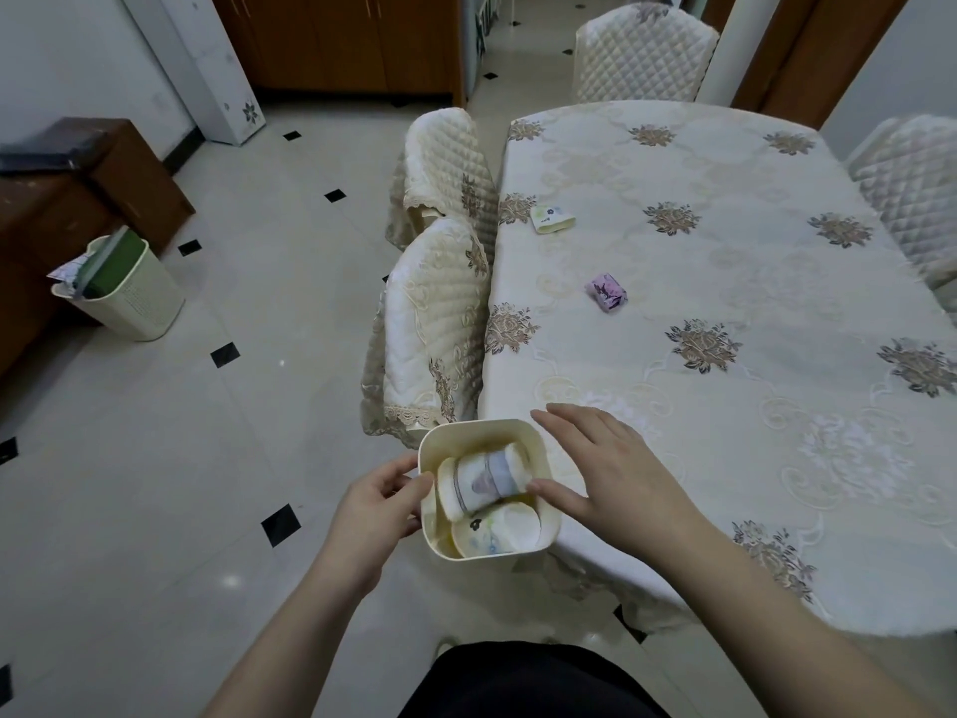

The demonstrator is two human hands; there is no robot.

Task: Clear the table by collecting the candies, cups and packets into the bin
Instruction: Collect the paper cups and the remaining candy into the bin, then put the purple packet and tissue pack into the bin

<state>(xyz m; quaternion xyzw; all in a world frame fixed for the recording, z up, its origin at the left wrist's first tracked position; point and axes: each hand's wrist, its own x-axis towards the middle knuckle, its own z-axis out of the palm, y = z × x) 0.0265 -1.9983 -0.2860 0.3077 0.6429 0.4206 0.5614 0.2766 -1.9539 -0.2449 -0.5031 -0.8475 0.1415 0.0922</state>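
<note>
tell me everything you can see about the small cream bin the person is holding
The bin is a small, cream, square container with rounded corners, plastic by its look, open-topped and upright. It is held at the table's near corner, level with its edge. The left hand grips its left wall, thumb over the rim. The right hand is spread flat above its right side, thumb at the rim. Two paper cups lie on their sides inside.

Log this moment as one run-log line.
left hand holds bin | right hand open over bin | cups inside | packets on table
</note>
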